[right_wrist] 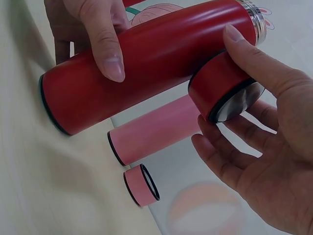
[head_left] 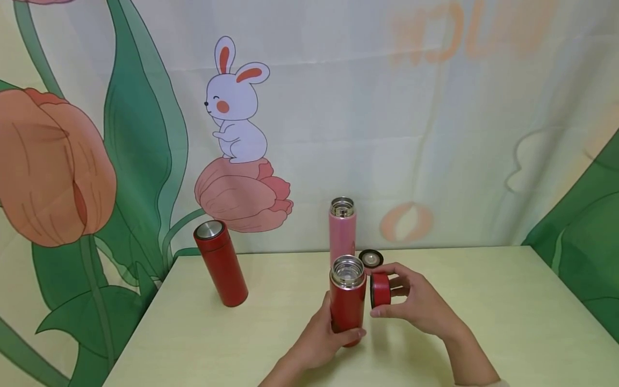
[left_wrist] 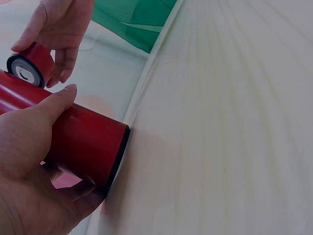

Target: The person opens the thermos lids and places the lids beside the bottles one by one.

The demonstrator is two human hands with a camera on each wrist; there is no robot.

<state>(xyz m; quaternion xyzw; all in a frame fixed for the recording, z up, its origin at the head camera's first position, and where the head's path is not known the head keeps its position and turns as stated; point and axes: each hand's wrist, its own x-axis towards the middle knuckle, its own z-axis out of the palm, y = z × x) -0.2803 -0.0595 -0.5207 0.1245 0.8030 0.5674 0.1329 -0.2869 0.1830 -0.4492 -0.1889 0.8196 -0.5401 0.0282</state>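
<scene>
My left hand (head_left: 321, 336) grips the lower body of a red thermos (head_left: 347, 309), whose steel mouth is uncovered at the top. Beside its neck, my right hand (head_left: 420, 301) pinches the red lid (head_left: 381, 291) between thumb and fingers, turned on its side. In the left wrist view the underside of that lid (left_wrist: 23, 71) shows. Behind them stands a pink thermos (head_left: 342, 231), also without its lid. The pink lid (right_wrist: 141, 186) rests on the table to the right of the pink thermos, as the head view shows.
Another red thermos (head_left: 222, 263), with its lid on, stands at the left of the pale table (head_left: 508, 312). A printed curtain (head_left: 309, 107) with a rabbit and tulips hangs right behind the table's back edge.
</scene>
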